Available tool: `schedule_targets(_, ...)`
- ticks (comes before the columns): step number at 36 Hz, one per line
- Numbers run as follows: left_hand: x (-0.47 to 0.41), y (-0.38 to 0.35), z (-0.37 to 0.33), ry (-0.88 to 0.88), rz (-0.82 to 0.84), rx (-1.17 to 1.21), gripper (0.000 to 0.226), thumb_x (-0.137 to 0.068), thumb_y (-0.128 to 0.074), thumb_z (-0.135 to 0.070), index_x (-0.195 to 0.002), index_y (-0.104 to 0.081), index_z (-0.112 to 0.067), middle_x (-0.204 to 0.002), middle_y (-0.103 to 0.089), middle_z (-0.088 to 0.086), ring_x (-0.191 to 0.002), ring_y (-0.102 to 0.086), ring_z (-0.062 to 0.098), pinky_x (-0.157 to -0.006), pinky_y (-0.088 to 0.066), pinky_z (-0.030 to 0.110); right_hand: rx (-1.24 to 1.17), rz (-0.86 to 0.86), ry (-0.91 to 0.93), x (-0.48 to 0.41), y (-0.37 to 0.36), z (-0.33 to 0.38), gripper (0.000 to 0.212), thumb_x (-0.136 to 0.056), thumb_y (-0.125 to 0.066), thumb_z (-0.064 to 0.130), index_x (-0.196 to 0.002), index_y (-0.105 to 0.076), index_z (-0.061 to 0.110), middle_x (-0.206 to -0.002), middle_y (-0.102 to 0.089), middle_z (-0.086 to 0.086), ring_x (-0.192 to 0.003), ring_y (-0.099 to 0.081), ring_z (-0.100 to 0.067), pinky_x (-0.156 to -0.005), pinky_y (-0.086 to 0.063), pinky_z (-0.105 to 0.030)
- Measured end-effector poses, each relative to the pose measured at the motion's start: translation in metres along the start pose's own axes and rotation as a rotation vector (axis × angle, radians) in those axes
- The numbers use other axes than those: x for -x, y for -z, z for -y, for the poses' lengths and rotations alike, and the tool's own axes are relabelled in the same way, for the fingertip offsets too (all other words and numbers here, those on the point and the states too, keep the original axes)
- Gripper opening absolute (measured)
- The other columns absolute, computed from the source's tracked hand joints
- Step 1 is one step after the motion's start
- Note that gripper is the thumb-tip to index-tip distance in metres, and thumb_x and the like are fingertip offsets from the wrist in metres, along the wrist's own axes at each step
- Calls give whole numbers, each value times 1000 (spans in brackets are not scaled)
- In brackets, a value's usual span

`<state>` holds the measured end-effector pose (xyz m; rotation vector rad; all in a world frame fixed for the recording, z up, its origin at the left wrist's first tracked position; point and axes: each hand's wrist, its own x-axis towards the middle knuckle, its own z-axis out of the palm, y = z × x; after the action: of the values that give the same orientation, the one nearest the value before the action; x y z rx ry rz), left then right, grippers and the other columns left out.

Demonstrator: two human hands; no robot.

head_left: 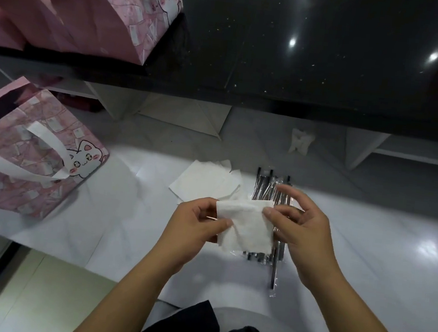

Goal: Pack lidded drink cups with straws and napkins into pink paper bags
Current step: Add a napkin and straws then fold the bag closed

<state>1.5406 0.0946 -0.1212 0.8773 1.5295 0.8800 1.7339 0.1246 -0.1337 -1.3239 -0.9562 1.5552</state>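
**One napkin between two hands, bag waiting at the left**

Near the left edge of the table [367, 235] a pink bag [23, 161] lies tilted, with its white handles toward the middle. More bags [80, 8] stand on the left end of the black counter [305, 53] behind. No cup is in view.

Above the front middle of the table, the left hand [195, 225] pinches the left edge of a single napkin [249, 228] between thumb and curled fingers. Behind it, a loose stack [205, 183] of napkins lies flat on the table. Just to the right of the stack lie the straws [272, 187], dark and wrapped in clear film, partly hidden by the napkin.

The right hand [303, 228] holds the upper right corner of the napkin under its thumb, with the forefinger lifted free.

The napkin looks very light, thin and limp, and it hangs in soft folds. I think it tears easily when pulled from both sides, so a gentle pinch at the edges or at a fold is best. The straws seem stiff, but their film is probably slippery, so it is better to take them at the middle.
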Motion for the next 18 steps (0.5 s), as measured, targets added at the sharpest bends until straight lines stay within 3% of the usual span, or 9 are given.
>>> schedule_targets(3, -4, 3, 3, 19, -2, 24, 16, -88, -69, 1, -100, -73, -8, -93, -76, 8, -88, -73, 26, -74, -63, 39, 52, 110, -142, -1, 12, 0, 43, -80, -76, 3, -117, -67, 22, -83, -75, -4, -79, -73, -18, -68, -59, -33)
schedule_targets(5, -6, 4, 6, 24, 18, 22, 17, -87, -69, 1, -100, -73, -9, -94, -76, 8, -89, -73, 26, -76, -62, 41, 125, 130, -174, 1, 19, -2, 33, -77, -77, 1, -108, -73, 12, -86, -76, -7, -81, -73, -22, -76, -59, -38)
schedule_targets(7, -8, 2, 9, 30, 48, 18, 18, -87, -69, 2, -101, -74, -9, -96, -75, 10, -90, -73, 27, -78, -62, 43, 148, 119, -150, 5, 23, -6, 17, -79, -75, -1, -91, -78, 11, -87, -77, -12, -80, -71, -26, -77, -59, -41)
schedule_targets(11, -15, -5, 18, 29, 127, -33, 18, -86, -70, 2, -99, -74, -10, -96, -74, 15, -84, -72, 22, -76, -61, 38, 229, 55, -59, 13, 28, -12, 18, -84, -71, -1, -81, -81, 13, -84, -76, -15, -79, -69, -38, -78, -58, -50)
schedule_targets(13, -20, -7, 24, 37, 203, -64, 19, -85, -71, 2, -99, -74, -9, -94, -73, 16, -81, -70, 19, -75, -59, 33, 263, -20, -26, 16, 31, -13, 19, -85, -71, -1, -80, -80, 15, -81, -76, -8, -77, -71, -28, -76, -58, -45)
schedule_targets(15, -28, -9, 32, 39, 270, -149, 24, -85, -73, -2, -105, -72, -17, -98, -74, 9, -84, -70, 21, -77, -58, 32, 385, -129, 34, 18, 38, -16, 23, -85, -73, 3, -77, -78, 25, -77, -76, 6, -72, -69, -9, -74, -57, -30)
schedule_targets(18, -42, -13, 47, -32, 219, -503, 26, -87, -73, -23, -112, -66, -31, -106, -69, -7, -89, -67, 13, -81, -56, 32, 657, -287, 95, 22, 52, -19, 15, -87, -73, 14, -87, -76, 29, -78, -71, 21, -75, -65, 3, -71, -51, -19)
